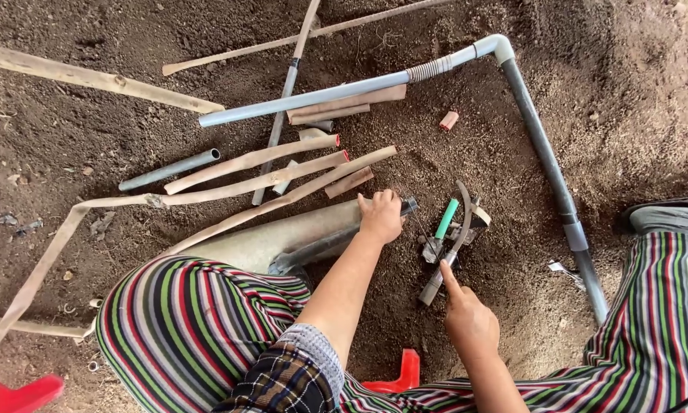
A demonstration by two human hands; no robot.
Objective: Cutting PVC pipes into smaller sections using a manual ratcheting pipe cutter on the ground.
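Observation:
My left hand (380, 216) is closed around the end of a dusty grey pipe (313, 246) that lies on the dirt in front of my striped trouser leg. My right hand (468, 320) holds nothing; its forefinger points at the lower end of a grey-handled tool (434, 284) on the ground. Beside that tool lie a curved metal piece (464, 213) and a tool with a green handle (446, 219).
Several dusty pipe lengths (252, 160) are scattered on the soil. A long grey pipe with an elbow (500, 47) runs across the top and down the right. A flat hose (46, 260) curves at left. Red plastic pieces (405, 372) lie near my legs.

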